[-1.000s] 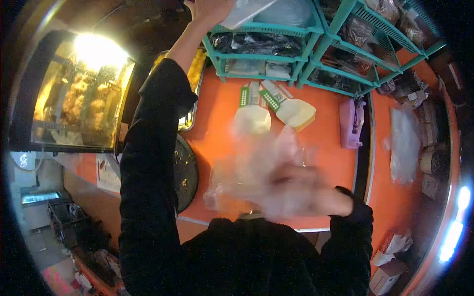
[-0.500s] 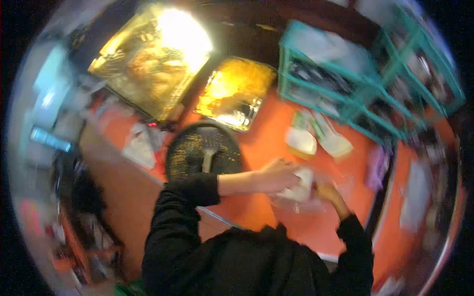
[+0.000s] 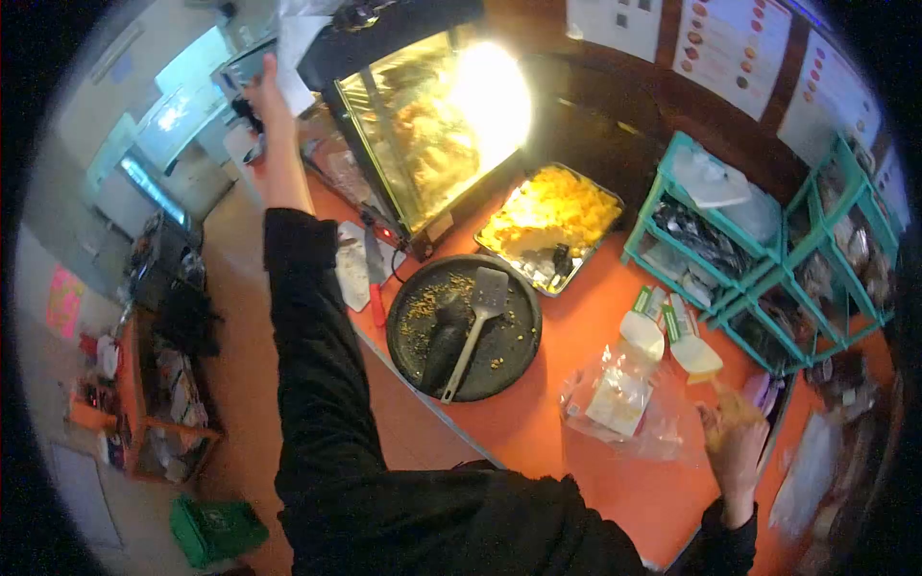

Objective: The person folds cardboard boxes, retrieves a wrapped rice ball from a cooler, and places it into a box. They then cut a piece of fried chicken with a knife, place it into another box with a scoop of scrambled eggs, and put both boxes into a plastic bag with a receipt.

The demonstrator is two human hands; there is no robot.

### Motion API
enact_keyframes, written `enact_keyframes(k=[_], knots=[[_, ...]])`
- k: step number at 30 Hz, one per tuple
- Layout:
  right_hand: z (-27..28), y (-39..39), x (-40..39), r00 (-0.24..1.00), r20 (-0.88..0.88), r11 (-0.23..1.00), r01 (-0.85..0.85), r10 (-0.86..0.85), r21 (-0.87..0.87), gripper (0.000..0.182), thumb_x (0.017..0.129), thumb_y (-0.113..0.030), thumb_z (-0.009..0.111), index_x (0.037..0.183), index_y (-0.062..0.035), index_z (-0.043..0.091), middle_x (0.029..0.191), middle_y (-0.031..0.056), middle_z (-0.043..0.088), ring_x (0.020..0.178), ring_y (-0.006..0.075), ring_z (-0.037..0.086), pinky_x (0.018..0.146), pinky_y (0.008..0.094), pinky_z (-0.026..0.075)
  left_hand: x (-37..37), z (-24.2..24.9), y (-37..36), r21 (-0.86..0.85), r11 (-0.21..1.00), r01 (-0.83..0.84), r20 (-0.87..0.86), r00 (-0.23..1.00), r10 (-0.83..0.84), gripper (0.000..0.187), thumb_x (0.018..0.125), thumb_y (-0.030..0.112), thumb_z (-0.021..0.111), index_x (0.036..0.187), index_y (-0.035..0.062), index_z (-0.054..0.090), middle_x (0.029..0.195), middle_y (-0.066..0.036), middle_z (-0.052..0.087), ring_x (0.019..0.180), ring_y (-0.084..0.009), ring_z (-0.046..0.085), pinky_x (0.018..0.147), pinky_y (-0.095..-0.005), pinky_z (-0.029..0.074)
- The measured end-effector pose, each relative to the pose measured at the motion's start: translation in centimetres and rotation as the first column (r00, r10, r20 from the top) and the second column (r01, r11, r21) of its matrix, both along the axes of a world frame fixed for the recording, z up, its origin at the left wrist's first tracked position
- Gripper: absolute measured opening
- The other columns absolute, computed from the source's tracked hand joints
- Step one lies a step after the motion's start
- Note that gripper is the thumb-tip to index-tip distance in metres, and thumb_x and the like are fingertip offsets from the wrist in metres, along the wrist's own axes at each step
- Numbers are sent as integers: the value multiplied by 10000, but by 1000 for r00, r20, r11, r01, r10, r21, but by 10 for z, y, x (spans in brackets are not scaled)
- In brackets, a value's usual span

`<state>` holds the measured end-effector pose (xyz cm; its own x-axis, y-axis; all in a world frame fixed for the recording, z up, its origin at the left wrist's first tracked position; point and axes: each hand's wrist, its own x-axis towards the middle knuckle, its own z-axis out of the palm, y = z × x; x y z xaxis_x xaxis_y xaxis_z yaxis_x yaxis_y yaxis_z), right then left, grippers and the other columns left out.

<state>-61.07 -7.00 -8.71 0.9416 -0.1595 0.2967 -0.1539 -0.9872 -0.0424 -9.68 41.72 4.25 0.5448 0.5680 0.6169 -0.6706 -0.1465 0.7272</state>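
My left hand [image 3: 274, 96] is stretched far out at the upper left, beside a white sheet [image 3: 302, 53] next to the lit food display case [image 3: 423, 144]. One finger points up; I see nothing held in it. My right hand [image 3: 732, 434] is over the orange counter at the right, fingers loosely bent and apart, with nothing visible in them. To its left lies a clear plastic bag [image 3: 663, 422] with a white, boxy packet [image 3: 619, 403] in it. Just above the right hand are two pale, scoop-shaped items with green labels [image 3: 642, 331] [image 3: 695, 353].
A round black pan [image 3: 413, 355] holds crumbs and a spatula [image 3: 488, 296]. Behind it stands a metal tray [image 3: 531, 276] of yellow food pieces. Teal racks [image 3: 711, 245] with bags stand at the right. A red-handled tool [image 3: 376, 305] lies by the counter's left edge.
My left hand has left the white packet and swung to the upper left. My right hand has let go and moved right; the packet now lies on the counter. The view has shifted.
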Motion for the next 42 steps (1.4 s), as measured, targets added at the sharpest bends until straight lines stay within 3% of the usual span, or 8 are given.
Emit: enact_keyframes(k=[8, 15, 17, 19, 24, 32, 36, 42], knots=[[26, 5, -22, 982, 188, 970, -14, -33, 244, 238, 711, -147, 654, 922, -46, 608, 685, 106, 572, 608, 254, 552, 540, 333, 425, -39, -12, -2, 923, 235, -305, 30, 664, 747, 672, 697, 452, 610, 1153, -15, 452, 1121, -227, 479, 1047, -359, 448, 892, -409, 347], [-55, 65, -22, 965, 216, 271, -250, 148, 930, 637, 674, -241, 739, 1177, 8, 437, 1081, 145, 521, 976, 223, 515, 820, 346, 426, -347, -150, -210, 759, 372, 534, -616, 773, 149, 205, 832, 199, 522, 774, 16, 592, 595, -140, 523, 522, -283, 519, 483, -399, 417], [-74, 73, -24, 941, 325, 290, -337, 92, 896, 768, 647, -279, 762, 1232, 14, 359, 1171, 155, 452, 1073, 242, 449, 903, 369, 374, -415, -151, -271, 832, -300, 467, -552, 754, -355, 130, 697, 180, 570, 663, 61, 529, 619, -114, 527, 538, -281, 553, 470, -392, 418], [-68, 72, -36, 931, 359, 521, -271, -73, 809, 820, 628, -300, 775, 1240, 17, 330, 1203, 151, 415, 1122, 250, 403, 949, 382, 330, -463, -201, -302, 777, -290, 559, -627, 647, -434, 270, 619, 183, 614, 832, 49, 517, 685, -97, 552, 584, -285, 576, 502, -395, 440], [-101, 32, -96, 609, 199, 52, -250, -768, 967, 338, 795, -122, 624, 1079, 20, 509, 970, 67, 580, 867, 137, 553, 752, 275, 458, -496, -200, -352, 695, -306, 650, -669, 431, -605, 497, 656, 221, 648, 1063, 15, 448, 865, -148, 537, 750, -291, 580, 624, -388, 450], [-170, -62, -207, 852, 416, -375, -516, -319, 770, 714, 642, -22, 695, 1259, 2, 337, 1170, 86, 493, 1020, 185, 521, 836, 342, 461, -487, -306, -454, 750, -37, 660, -498, 527, -689, 621, 676, 291, 686, 1128, -34, 411, 1094, -211, 472, 819, -362, 527, 710, -430, 440], [-190, -55, -129, 951, 3, -209, -71, -309, 975, 862, 584, 42, 691, 1322, -43, 253, 1240, 77, 429, 1147, 205, 401, 1000, 343, 290, -486, -273, -471, -221, -243, 945, -651, -328, -685, 218, 824, 135, 509, 956, -32, 560, 853, -102, 604, 778, -216, 590, 718, -336, 465], [-187, -49, -95, 983, 51, -348, -111, -177, 931, 907, 603, 29, 690, 1355, -85, 196, 1234, 65, 422, 1155, 197, 391, 948, 346, 362, -460, -271, -453, -804, -352, 479, -71, -666, -743, 375, 912, 276, 352, 1144, -1, 451, 1071, -107, 536, 984, -188, 530, 868, -335, 416]])
